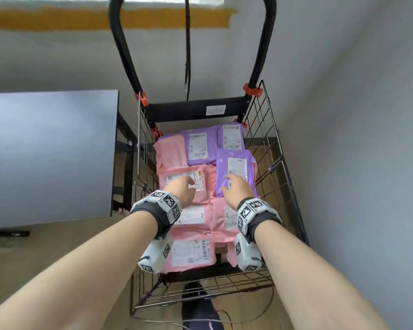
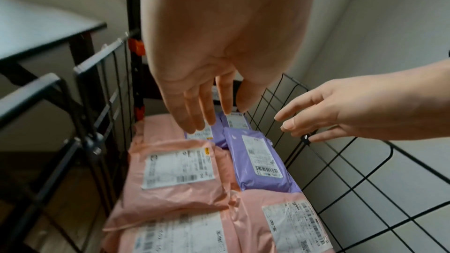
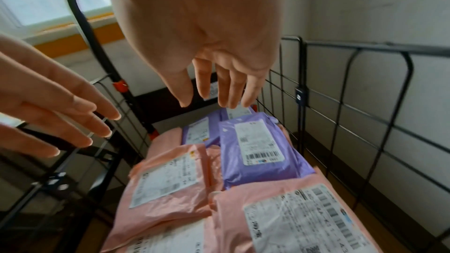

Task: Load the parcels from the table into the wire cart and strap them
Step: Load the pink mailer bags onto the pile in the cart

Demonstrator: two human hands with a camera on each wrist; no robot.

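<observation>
Head view: both hands (image 1: 210,189) hover open above carted parcels (image 1: 184,184)

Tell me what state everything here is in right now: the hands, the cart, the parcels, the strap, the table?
Left hand: open, fingers straight, above the pink parcels, holding nothing.
Right hand: open, above the purple parcel, holding nothing.
Wire cart: upright, loaded.
Pink parcels: lying flat in the cart.
Purple parcel: lying on top, label up.
Strap: hanging loose, not around the parcels.
Table: what shows is bare.
</observation>
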